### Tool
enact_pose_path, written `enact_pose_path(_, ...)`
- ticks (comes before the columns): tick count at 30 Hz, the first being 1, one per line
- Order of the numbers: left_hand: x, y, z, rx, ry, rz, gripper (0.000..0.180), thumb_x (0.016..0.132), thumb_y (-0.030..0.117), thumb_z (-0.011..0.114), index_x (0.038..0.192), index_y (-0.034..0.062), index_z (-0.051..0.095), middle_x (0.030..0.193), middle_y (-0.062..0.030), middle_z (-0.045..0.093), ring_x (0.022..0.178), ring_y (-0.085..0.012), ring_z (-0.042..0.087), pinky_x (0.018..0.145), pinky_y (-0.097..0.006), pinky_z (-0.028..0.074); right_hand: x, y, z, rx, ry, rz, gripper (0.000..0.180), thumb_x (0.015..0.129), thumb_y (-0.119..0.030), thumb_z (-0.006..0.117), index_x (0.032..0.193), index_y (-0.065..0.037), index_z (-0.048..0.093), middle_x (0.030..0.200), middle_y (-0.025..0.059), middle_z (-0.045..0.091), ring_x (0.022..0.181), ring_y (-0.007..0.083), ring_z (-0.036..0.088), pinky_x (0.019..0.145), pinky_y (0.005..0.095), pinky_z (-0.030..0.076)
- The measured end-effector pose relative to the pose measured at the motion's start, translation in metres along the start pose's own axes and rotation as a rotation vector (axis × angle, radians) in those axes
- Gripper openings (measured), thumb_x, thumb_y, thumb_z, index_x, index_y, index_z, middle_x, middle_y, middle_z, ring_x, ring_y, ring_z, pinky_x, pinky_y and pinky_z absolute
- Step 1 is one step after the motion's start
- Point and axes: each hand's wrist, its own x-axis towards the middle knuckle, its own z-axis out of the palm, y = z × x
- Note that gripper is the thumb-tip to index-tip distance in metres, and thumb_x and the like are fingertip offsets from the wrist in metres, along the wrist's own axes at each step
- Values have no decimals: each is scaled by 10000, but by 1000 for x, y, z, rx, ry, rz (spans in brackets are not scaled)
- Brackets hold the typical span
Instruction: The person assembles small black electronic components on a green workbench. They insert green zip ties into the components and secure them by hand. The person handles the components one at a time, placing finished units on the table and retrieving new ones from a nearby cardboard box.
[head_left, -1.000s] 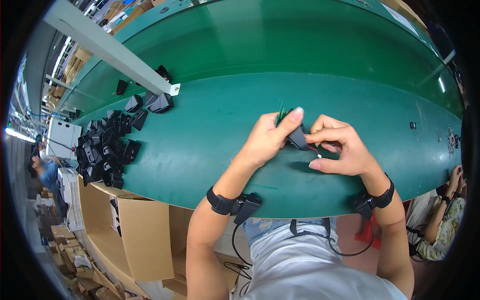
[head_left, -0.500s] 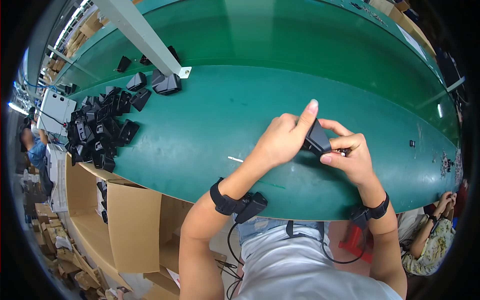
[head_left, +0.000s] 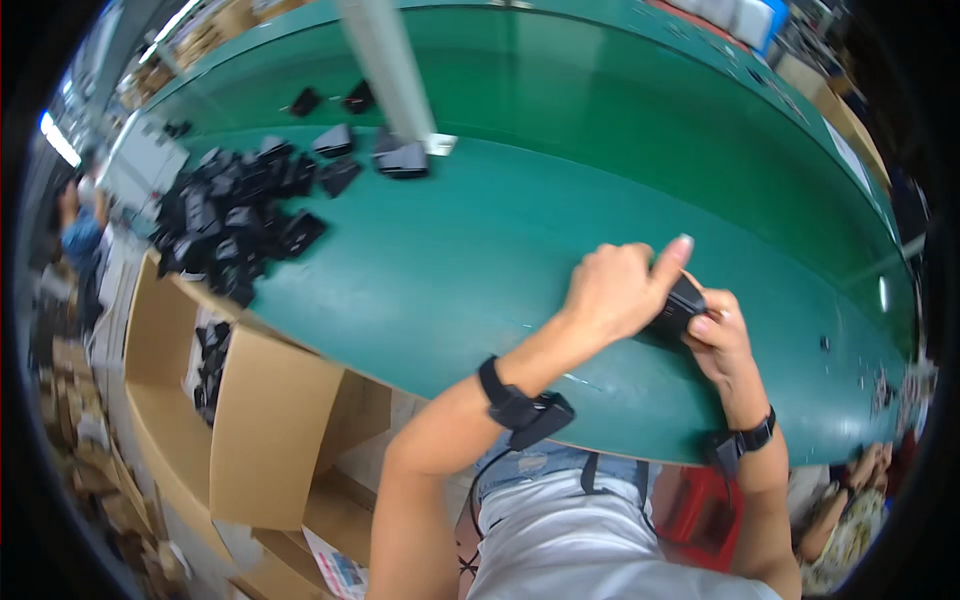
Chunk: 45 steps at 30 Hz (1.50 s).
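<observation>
A black, wedge-shaped plastic housing point(head_left: 684, 300) is held between my two hands over the green bench. My left hand point(head_left: 615, 292) is closed round its left side, thumb raised along the top. At its right end, the fingers of my right hand point(head_left: 722, 335) are bent against the housing. Whether a small part sits in the right fingers is hidden. A black strapped-on device sits on each of my wrists, the left device point(head_left: 540, 418) near the bench's front edge.
Similar black housings point(head_left: 235, 215) lie heaped at the bench's left end, beside a grey post point(head_left: 392, 75). An open cardboard box point(head_left: 270, 430) stands below the front edge. Small parts point(head_left: 882, 392) lie far right, near another person's hands point(head_left: 872, 462). A red stool point(head_left: 700, 520) is beneath.
The camera view has swung, shifting the bench and heap rightward in the picture. My right fingers have closed in on the housing; the small shiny piece seen by them before is now out of sight.
</observation>
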Motion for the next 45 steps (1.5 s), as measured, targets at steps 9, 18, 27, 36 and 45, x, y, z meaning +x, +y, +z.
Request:
enact_pose_path(9,17,-30,-21,99,325,66,642,986,534,481,754,-46,630,624,-257,629,613,-437,659,573,-516,538,127,-86,-15,-1310,394,-428,254,698,-128,818,885,23,734,1321,89,596,1130,235,632,880,310,488)
enact_pose_path(18,31,-50,-22,176,411,59,386,897,338,612,849,-42,654,772,-266,672,726,-432,688,665,-507,570,188,-58,-54,-1744,314,-504,259,786,-307,785,882,-67,791,1358,105,587,1122,319,632,941,413,503)
enact_pose_path(27,31,-51,-51,167,429,12,295,843,257,648,940,-21,625,814,-264,682,777,-449,684,706,-534,565,126,-32,-107,-1030,218,-378,221,886,-118,630,1046,27,679,1035,97,682,953,154,628,785,288,480)
enact_pose_path(36,-57,-141,-259,880,523,-351,652,751,517,770,1214,86,613,930,-209,718,892,-388,701,765,-473,572,-23,4,-57,-563,299,-199,216,957,-110,552,1161,-42,548,1082,86,677,746,65,591,623,194,439)
enact_pose_path(45,-68,-151,-274,928,367,-593,656,711,606,714,894,-23,721,864,-265,706,886,-414,701,787,-494,558,-25,2,-45,-447,265,-80,291,1056,-315,473,989,-55,585,526,-8,501,384,35,412,355,192,299)
